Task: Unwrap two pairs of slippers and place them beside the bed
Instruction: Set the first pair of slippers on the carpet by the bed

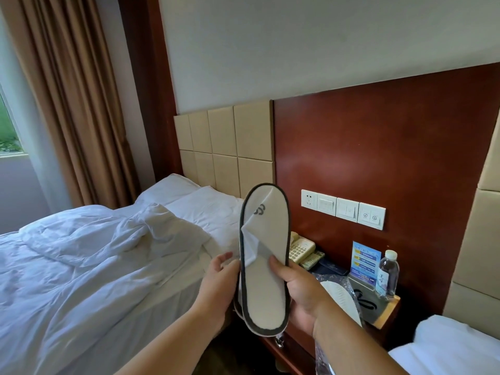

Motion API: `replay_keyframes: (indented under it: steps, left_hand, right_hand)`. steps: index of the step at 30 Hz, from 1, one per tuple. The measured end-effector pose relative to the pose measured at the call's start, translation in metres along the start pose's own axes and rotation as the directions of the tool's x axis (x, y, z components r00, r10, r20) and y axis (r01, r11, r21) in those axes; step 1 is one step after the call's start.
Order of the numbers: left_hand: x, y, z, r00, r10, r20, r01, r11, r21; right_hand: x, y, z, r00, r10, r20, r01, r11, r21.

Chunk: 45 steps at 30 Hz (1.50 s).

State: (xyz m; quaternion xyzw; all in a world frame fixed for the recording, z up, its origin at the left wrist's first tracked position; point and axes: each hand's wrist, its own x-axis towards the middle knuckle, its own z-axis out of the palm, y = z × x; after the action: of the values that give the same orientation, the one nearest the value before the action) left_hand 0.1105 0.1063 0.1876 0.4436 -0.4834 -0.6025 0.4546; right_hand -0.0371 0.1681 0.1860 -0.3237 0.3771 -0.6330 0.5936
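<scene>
Two slippers (266, 288) stacked upright, left hand (219, 282) gripping left edge, right hand (300, 290) gripping right edge.

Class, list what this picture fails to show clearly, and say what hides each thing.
- Second slipper: head view, only its rim shows behind the front slipper.
- Wrapped pair: head view, partly covered by the right hand.
- Telephone: head view, partly behind the front slipper.
- Blue card: head view, print too small to read.
</scene>
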Motion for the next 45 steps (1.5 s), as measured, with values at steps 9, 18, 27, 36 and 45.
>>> replay_keyframes:
  steps: [9, 18, 27, 36, 45]
  left_hand:
    - [-0.021, 0.002, 0.016, 0.954, 0.256, 0.158, -0.299, 0.869, 0.394]
    - [-0.017, 0.021, 0.023, 0.920, 0.381, -0.092, -0.330, 0.879, 0.344]
    - [-0.005, 0.032, 0.018, 0.894, 0.432, 0.118, -0.404, 0.665, 0.628]
    - [0.017, 0.046, -0.004, 0.720, 0.227, 0.655, -0.443, -0.577, 0.686]
    - [0.026, 0.076, -0.030, 0.964, 0.264, -0.032, 0.015, 0.069, 0.998]
  right_hand:
    - [0.009, 0.006, 0.017, 0.940, -0.217, -0.261, 0.068, 0.874, -0.482]
    - [0.002, 0.022, 0.032, 0.960, -0.198, -0.196, 0.073, 0.858, -0.508]
    - [0.006, 0.015, 0.050, 0.931, -0.301, -0.208, 0.107, 0.768, -0.632]
    - [0.006, 0.017, 0.049, 0.941, -0.325, -0.095, 0.194, 0.747, -0.636]
    - [0.012, 0.011, 0.023, 0.929, -0.323, -0.180, 0.179, 0.819, -0.545]
